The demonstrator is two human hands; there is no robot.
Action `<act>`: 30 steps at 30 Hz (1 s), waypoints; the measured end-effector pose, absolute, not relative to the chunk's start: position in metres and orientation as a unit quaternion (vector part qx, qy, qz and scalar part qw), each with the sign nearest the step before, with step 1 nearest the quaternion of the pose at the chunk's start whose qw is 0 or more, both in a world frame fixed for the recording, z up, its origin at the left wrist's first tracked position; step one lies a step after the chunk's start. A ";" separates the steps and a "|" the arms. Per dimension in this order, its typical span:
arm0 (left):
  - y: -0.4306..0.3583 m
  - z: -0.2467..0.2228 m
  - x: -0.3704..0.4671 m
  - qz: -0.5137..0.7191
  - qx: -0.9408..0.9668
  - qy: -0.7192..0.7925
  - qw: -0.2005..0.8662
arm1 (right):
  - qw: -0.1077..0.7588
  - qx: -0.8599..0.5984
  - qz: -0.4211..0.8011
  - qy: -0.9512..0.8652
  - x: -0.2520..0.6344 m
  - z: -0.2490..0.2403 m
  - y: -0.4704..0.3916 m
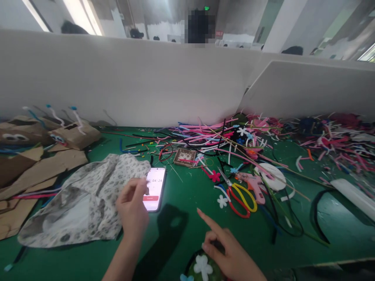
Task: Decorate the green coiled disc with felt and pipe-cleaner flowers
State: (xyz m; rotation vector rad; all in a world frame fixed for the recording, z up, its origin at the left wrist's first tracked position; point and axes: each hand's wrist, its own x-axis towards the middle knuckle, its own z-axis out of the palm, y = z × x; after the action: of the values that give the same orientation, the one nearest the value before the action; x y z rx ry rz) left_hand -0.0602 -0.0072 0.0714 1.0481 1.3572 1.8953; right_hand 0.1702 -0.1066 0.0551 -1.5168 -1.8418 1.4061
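Note:
My left hand (133, 203) is raised over the left edge of a smartphone (160, 191), its fingertips pinched together; whatever is between them is too small to make out. The phone's lit screen shows running digits and a red button. At the bottom edge, my right hand (221, 244) has its index finger stretched out and the other fingers curled against a green rounded piece (215, 272). White and light blue felt flowers decorate this piece, which has a black edge and is partly cut off by the frame. Beside my left hand lies a grey-patterned cloth (99, 195).
Red-and-yellow scissors (241, 199), a pink glue gun (253, 185) and a white disc (271, 176) lie right of centre. Behind them spreads a heap of pipe cleaners (202, 134). Cardboard pieces (58, 166) cover the left side. A white partition (131, 82) borders the green table (184, 195).

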 end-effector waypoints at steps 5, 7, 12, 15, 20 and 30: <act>-0.029 0.085 -0.035 0.415 0.743 0.362 0.381 | 0.206 -0.530 0.506 -0.649 0.170 0.054 -0.106; -0.031 0.082 -0.026 0.240 0.829 0.312 0.397 | 0.238 -0.528 0.498 -0.645 0.174 0.054 -0.106; -0.018 0.072 -0.045 0.332 0.742 0.489 0.318 | 0.405 -0.535 0.525 -0.523 0.197 0.055 -0.110; -0.016 0.075 -0.058 0.494 0.639 0.509 0.297 | 0.495 -0.527 0.552 -0.416 0.199 0.053 -0.108; -0.028 0.079 -0.025 0.432 0.715 0.413 0.364 | 0.470 -0.482 0.603 -0.428 0.175 0.044 -0.100; -0.022 0.063 -0.034 0.404 0.721 0.508 0.241 | 0.658 -0.491 0.561 -0.108 0.179 0.040 -0.074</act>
State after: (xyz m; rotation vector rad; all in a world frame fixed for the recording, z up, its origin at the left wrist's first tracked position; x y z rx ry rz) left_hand -0.0335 -0.0221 0.0633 1.9729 1.3910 1.1056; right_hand 0.1787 -0.0738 0.0398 -1.1112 -0.2454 1.2717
